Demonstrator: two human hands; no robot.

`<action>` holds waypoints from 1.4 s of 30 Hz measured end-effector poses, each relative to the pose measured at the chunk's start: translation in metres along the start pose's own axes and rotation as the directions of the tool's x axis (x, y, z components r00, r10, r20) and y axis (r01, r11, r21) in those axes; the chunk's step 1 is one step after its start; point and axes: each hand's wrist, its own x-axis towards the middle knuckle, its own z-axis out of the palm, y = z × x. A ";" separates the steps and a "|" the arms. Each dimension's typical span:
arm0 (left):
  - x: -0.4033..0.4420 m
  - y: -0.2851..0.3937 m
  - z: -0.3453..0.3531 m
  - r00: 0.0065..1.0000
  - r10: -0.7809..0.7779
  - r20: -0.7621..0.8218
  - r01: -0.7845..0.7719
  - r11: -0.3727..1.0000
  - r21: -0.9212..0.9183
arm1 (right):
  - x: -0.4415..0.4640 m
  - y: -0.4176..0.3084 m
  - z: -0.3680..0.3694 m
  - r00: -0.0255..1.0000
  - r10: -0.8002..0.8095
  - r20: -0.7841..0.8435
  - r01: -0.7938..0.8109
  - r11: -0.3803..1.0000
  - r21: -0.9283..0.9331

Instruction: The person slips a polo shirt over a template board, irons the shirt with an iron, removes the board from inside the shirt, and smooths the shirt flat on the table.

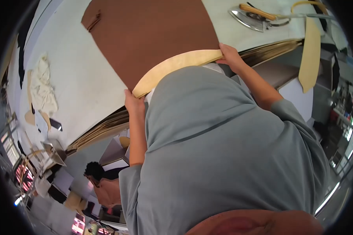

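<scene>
A pale yellow curved piece point(176, 67) lies along the near edge of a brown fabric panel point(157, 35) on the light-coloured table. My left hand point(134, 102) pinches the left end of the curved piece at the fabric's lower left corner. The other end is gripped by my right hand point(229, 56), with its thumb on top and fingers partly hidden beneath. Near the fabric's upper left edge a small part of it is folded or bunched point(94, 21).
An iron point(249, 17) with a wooden handle rests at the upper right, beside a long pale template point(310, 55). Crumpled white cloth point(44, 86) and a dark phone-like object point(55, 124) lie left. Stacked brown sheets point(102, 131) show under the table edge point(80, 137).
</scene>
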 end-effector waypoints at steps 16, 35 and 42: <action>0.010 0.002 0.020 0.919 -0.257 -0.298 0.081 0.864 -0.497 | 0.010 0.007 -0.004 1.000 0.017 0.003 -0.018 1.000 0.007; -0.017 0.055 0.020 0.964 -0.021 -0.264 0.207 0.682 0.701 | 0.016 -0.017 -0.017 0.984 0.076 0.163 0.007 0.888 -0.460; 0.039 0.010 0.010 0.847 0.500 0.180 -0.285 0.142 0.948 | 0.041 -0.018 -0.014 0.944 -0.239 0.230 0.274 0.173 -0.946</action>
